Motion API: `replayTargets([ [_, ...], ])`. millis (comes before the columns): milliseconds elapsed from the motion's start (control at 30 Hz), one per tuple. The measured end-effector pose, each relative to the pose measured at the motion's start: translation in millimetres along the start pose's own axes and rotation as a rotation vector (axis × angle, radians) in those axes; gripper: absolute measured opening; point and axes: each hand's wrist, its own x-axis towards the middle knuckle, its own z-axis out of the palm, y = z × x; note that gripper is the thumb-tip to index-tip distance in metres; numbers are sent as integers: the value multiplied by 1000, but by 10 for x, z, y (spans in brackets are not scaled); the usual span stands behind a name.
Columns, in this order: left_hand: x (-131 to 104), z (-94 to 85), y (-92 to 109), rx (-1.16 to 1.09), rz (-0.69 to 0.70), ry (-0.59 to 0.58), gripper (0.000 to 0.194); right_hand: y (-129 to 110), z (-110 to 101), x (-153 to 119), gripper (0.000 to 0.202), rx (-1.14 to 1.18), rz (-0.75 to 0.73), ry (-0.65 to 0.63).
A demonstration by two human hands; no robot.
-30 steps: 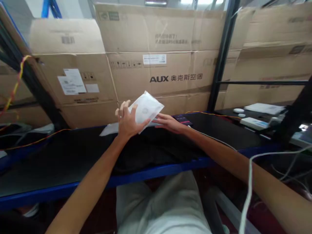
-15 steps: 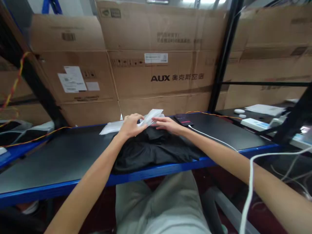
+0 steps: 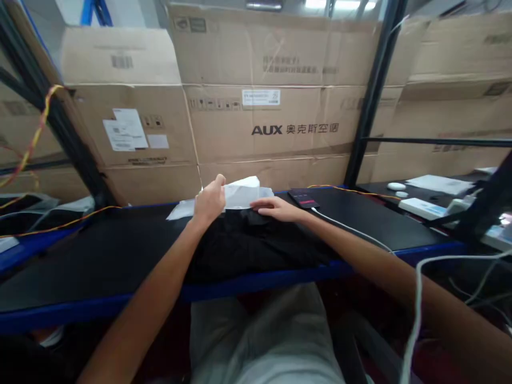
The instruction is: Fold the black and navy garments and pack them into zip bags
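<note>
A thin white sheet (image 3: 242, 193), plastic or paper, stands raised at the far side of the desk. My left hand (image 3: 210, 201) is closed around its left end, fingers curled. My right hand (image 3: 278, 208) lies low at the sheet's right side, fingers stretched out to the left and touching the near edge of the sheet or the black cloth below; which one I cannot tell. Bunched black cloth (image 3: 256, 248) spreads under and in front of both hands to the desk's front edge. More flat white material (image 3: 181, 210) shows left of my left hand.
A phone (image 3: 304, 199) with a white cable (image 3: 352, 229) lies right of my right hand. Large cardboard boxes (image 3: 296, 146) form a wall behind the black desk (image 3: 100, 256). Dark metal posts (image 3: 370, 96) stand at both sides. A thick white cable (image 3: 418, 298) hangs across my right forearm.
My left hand has turned upright and closed into a fist on the white sheet, which now stands flatter and more spread. My right hand has dropped slightly and flattened.
</note>
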Motion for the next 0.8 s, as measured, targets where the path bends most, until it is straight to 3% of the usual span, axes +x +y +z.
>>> replayTargets([
  [100,-2,13,0,31,81,-82,34,-23,-11,-24,37,-33,-30,-53],
  [200,1,63,-16,24,151,-160,40,-38,-10,-35,41,-10,-50,-17],
  [400,4,83,-38,15,161,-167,43,-28,-20,-36,37,-24,-76,80],
  [567,-6,66,-14,56,203,-160,42,49,-76,-55,44,-303,49,58],
  [800,-44,84,76,135,264,-225,53,-16,-74,-58,65,-450,199,-22],
])
